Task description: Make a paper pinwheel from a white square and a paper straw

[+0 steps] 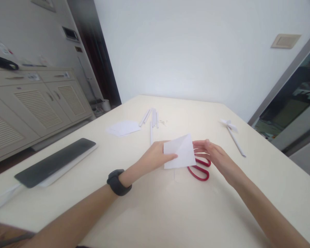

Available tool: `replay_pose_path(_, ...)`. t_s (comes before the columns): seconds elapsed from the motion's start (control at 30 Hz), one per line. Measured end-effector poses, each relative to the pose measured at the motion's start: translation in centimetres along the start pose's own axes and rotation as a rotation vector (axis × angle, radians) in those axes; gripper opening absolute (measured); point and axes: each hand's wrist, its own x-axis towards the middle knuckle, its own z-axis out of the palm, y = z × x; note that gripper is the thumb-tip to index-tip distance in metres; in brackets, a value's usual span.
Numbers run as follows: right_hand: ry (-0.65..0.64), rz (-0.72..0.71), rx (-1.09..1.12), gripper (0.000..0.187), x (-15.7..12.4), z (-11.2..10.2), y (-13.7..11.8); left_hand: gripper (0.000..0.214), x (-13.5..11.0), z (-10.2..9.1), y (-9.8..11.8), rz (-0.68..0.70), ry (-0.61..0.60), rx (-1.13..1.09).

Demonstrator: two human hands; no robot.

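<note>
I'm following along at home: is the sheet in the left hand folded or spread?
Spread: the white sheet in the left hand shows a broad four-sided face, with a slanting crease from its upper corner.

Cream table [150, 213] carries a black-and-white oblong device [58, 160] at left, flat white paper sheets [125, 128], thin white tubes [153, 117], red-handled scissors [202, 169], and a white pinwheel on a stick [234, 138].

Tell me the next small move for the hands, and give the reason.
Probably bring the right hand to the red scissors: the left hand pinches the paper sheet, which shows a diagonal crease, and the scissors lie close by the right hand.
</note>
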Motion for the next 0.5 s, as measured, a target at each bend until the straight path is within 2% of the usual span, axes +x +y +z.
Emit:
replay_pose_path(0.07, -0.035, 0.011, 0.168, 0.037, -0.3, 0.6, -0.5, 0.031, -0.3, 0.0, 0.6, 0.02, -0.049, 0.041)
replay_pose_path(0.13, -0.05, 0.021, 0.15, 0.03, -0.5, 1.3, -0.8, 0.034, -0.9, -0.8, 1.4, 0.04, -0.094, 0.086)
replay_pose_path(0.2, -0.031, 0.039, 0.193, 0.027, -0.8, 1.9, -1.0, 0.061, -1.9, -2.6, 1.8, 0.087, -0.187, 0.238)
replay_pose_path(0.23, -0.015, 0.054, 0.209, 0.027, -0.8, 2.0, -1.2, 0.071, -2.7, -3.9, 1.7, 0.121, -0.176, 0.36)
replay_pose_path(0.27, 0.017, 0.076, 0.226, 0.029, -0.9, 2.0, -1.3, 0.074, -3.6, -5.4, 1.4, 0.133, -0.116, 0.506)
replay_pose_path(0.3, 0.05, 0.094, 0.241, 0.03, -0.9, 2.0, -1.4, 0.075, -4.7, -7.0, 0.9, 0.131, 0.033, 0.672)
replay_pose_path(0.37, 0.112, 0.122, 0.259, 0.033, -0.9, 1.9, -1.7, 0.078, -7.0, -10.2, -0.7, 0.005, 0.444, 0.975)
replay_pose_path(0.4, 0.131, 0.131, 0.264, 0.033, -0.9, 1.8, -1.8, 0.078, -8.2, -11.6, -1.7, -0.086, 0.577, 1.068)
replay_pose_path(0.43, 0.138, 0.136, 0.265, 0.033, -0.9, 1.8, -1.8, 0.08, -9.3, -13.0, -2.8, -0.169, 0.637, 1.118)
replay_pose_path(0.5, 0.131, 0.153, 0.258, 0.032, -0.9, 1.7, -1.9, 0.081, -11.3, -15.2, -4.7, -0.28, 0.598, 1.125)
